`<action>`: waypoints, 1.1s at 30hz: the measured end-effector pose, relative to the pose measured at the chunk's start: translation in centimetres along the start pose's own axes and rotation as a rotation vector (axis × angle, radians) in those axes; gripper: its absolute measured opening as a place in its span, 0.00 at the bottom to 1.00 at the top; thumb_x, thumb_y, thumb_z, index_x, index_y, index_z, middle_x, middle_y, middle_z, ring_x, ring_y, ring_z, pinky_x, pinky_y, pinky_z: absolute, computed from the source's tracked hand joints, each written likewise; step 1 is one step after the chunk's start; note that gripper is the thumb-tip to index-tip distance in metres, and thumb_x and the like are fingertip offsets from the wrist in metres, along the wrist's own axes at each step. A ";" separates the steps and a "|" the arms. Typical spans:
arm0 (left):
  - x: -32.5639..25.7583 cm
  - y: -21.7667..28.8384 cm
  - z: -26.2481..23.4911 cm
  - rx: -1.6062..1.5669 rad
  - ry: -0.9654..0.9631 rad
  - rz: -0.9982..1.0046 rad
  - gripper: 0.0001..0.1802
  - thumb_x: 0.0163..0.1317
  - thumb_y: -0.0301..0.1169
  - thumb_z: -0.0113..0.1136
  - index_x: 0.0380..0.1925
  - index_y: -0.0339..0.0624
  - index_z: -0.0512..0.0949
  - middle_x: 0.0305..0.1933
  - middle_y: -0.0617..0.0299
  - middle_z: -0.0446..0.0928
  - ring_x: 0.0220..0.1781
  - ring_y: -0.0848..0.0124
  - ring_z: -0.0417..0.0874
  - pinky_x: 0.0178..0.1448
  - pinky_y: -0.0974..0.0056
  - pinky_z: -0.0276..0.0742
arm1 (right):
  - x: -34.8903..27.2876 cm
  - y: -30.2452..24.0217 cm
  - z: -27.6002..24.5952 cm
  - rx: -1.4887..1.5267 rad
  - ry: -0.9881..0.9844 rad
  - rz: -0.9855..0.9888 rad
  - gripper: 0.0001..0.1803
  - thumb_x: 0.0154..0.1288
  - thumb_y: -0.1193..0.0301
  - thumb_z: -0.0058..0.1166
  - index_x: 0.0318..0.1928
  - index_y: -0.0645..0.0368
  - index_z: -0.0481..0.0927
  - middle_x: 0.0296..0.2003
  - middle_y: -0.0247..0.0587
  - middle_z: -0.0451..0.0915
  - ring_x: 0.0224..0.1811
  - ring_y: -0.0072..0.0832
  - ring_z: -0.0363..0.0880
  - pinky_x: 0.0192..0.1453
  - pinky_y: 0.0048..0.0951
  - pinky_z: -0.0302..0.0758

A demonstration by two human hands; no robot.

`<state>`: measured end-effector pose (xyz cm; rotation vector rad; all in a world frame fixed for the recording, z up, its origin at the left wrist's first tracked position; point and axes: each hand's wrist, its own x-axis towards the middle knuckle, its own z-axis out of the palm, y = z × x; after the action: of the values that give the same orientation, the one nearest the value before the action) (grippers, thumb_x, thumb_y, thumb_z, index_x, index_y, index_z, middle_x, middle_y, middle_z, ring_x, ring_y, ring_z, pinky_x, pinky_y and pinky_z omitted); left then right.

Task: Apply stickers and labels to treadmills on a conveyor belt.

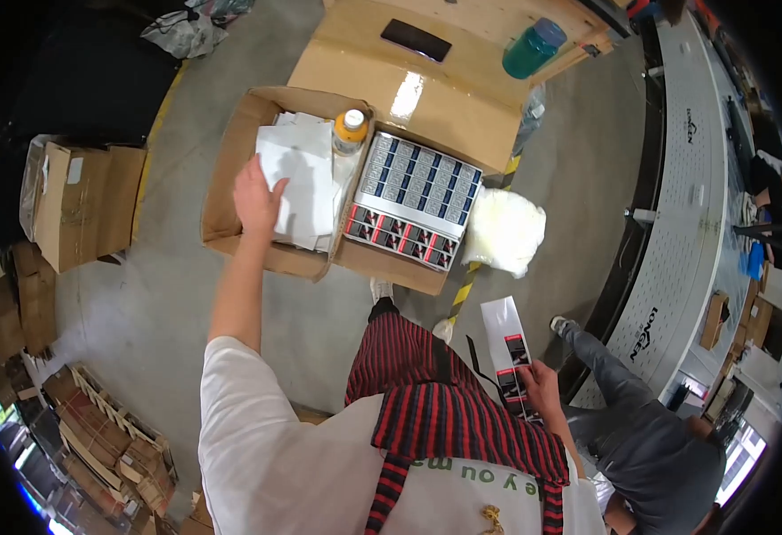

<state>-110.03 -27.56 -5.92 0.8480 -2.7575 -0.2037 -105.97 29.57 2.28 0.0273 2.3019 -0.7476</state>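
My left hand (257, 198) rests at the left edge of a stack of white paper sheets (300, 165), thumb apart from the fingers, holding nothing. The sheets lie in an open cardboard box (221, 201). An orange bottle with a white cap (350, 134) stands at that box's far right corner. Beside it, a second open carton (391, 272) is packed with rows of small blue-and-grey boxes (422, 178) and a nearer row of black-and-red ones (401, 237). Low on the right, my right hand (544, 390) grips a white strip with black-and-red panels (503, 334); its lower end is hidden.
A dark phone (416, 40) and a teal bottle (533, 49) lie on the carton's far flap. Right of the carton is a white plastic bundle (507, 232). Another person (649, 446) is close on my right, near a long grey machine (667, 241). Cartons (88, 205) stand left.
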 end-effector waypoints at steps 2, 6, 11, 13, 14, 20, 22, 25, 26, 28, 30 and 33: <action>-2.5 5.2 -0.4 -0.284 0.067 0.128 0.28 0.47 0.36 0.62 0.49 0.38 0.66 0.44 0.51 0.72 0.47 0.57 0.71 0.48 0.59 0.69 | 0.2 -0.1 0.2 0.016 0.028 -0.014 0.11 0.57 0.69 0.50 0.29 0.67 0.73 0.19 0.42 0.72 0.22 0.23 0.69 0.28 0.27 0.66; -10.9 13.2 1.0 -0.584 -0.450 0.173 0.21 0.49 0.33 0.59 0.44 0.40 0.70 0.40 0.52 0.74 0.44 0.55 0.73 0.46 0.57 0.70 | 3.1 -1.7 -1.1 0.131 0.028 0.074 0.14 0.57 0.65 0.49 0.27 0.67 0.72 0.16 0.41 0.69 0.20 0.21 0.67 0.25 0.27 0.65; -16.9 17.9 8.1 -0.517 -0.516 0.151 0.26 0.45 0.34 0.61 0.45 0.36 0.67 0.41 0.48 0.71 0.44 0.53 0.73 0.45 0.56 0.70 | 7.7 -1.2 -2.4 0.509 -0.054 0.009 0.10 0.60 0.68 0.49 0.33 0.64 0.74 0.21 0.27 0.73 0.21 0.13 0.67 0.24 0.17 0.64; -17.1 19.3 10.2 -0.465 -0.510 0.052 0.27 0.44 0.35 0.63 0.44 0.35 0.67 0.41 0.48 0.71 0.44 0.53 0.72 0.46 0.56 0.69 | 8.1 0.2 -2.9 0.478 -0.060 -0.001 0.09 0.60 0.69 0.49 0.33 0.64 0.74 0.21 0.27 0.72 0.21 0.12 0.66 0.23 0.17 0.63; -16.9 20.0 11.1 -0.457 -0.457 0.044 0.27 0.43 0.35 0.63 0.43 0.35 0.67 0.40 0.48 0.70 0.43 0.53 0.72 0.46 0.55 0.69 | 7.5 0.3 -3.9 0.361 -0.015 0.002 0.11 0.59 0.68 0.48 0.32 0.65 0.74 0.20 0.29 0.71 0.21 0.13 0.65 0.23 0.19 0.63; -11.1 23.1 13.2 -0.205 -0.391 -0.092 0.32 0.41 0.37 0.66 0.46 0.36 0.64 0.43 0.49 0.69 0.48 0.54 0.69 0.48 0.56 0.69 | 2.6 9.9 -6.1 0.296 0.114 0.126 0.11 0.59 0.68 0.49 0.29 0.66 0.73 0.18 0.29 0.70 0.21 0.14 0.63 0.23 0.20 0.63; -9.2 23.7 14.2 -0.088 -0.340 -0.141 0.34 0.39 0.40 0.68 0.45 0.38 0.64 0.44 0.51 0.68 0.49 0.55 0.68 0.47 0.55 0.69 | 1.1 10.2 -6.9 0.370 0.137 0.207 0.08 0.60 0.70 0.49 0.30 0.62 0.74 0.21 0.25 0.71 0.21 0.11 0.62 0.23 0.17 0.60; -7.5 24.0 14.6 0.001 -0.396 -0.255 0.35 0.34 0.41 0.71 0.41 0.40 0.64 0.45 0.51 0.66 0.50 0.55 0.66 0.48 0.54 0.69 | -0.7 11.4 -6.5 0.468 0.133 0.288 0.07 0.60 0.70 0.48 0.31 0.62 0.74 0.22 0.25 0.72 0.21 0.11 0.63 0.24 0.16 0.60; -7.1 23.4 14.7 0.013 -0.410 -0.221 0.35 0.32 0.42 0.72 0.39 0.40 0.65 0.44 0.50 0.66 0.49 0.55 0.67 0.48 0.55 0.69 | -1.2 11.3 -6.1 0.526 0.129 0.332 0.07 0.60 0.71 0.48 0.32 0.62 0.74 0.23 0.25 0.72 0.22 0.12 0.64 0.25 0.17 0.62; -6.1 22.7 14.8 0.032 -0.404 -0.151 0.33 0.30 0.41 0.72 0.37 0.40 0.68 0.42 0.48 0.68 0.46 0.54 0.70 0.48 0.57 0.70 | -1.9 12.3 -4.9 0.593 0.116 0.328 0.06 0.61 0.71 0.48 0.33 0.62 0.74 0.23 0.26 0.73 0.23 0.12 0.65 0.26 0.17 0.63; -5.1 22.1 14.7 -0.006 -0.462 -0.142 0.33 0.30 0.41 0.72 0.38 0.40 0.68 0.41 0.48 0.68 0.45 0.54 0.71 0.47 0.57 0.70 | -1.8 13.3 -3.9 0.602 0.101 0.311 0.06 0.61 0.72 0.47 0.33 0.62 0.74 0.24 0.26 0.74 0.23 0.12 0.66 0.27 0.17 0.63; -4.0 19.5 15.5 -0.076 -0.441 -0.085 0.24 0.39 0.40 0.66 0.37 0.41 0.74 0.38 0.47 0.73 0.40 0.53 0.75 0.46 0.56 0.71 | -1.6 12.7 -3.1 0.507 0.116 0.243 0.06 0.61 0.72 0.47 0.32 0.62 0.74 0.24 0.26 0.74 0.23 0.11 0.66 0.27 0.16 0.63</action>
<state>-121.47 -8.34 -17.64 1.0031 -3.0878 -0.5712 -103.86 42.09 -1.35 0.5822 2.1038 -1.2013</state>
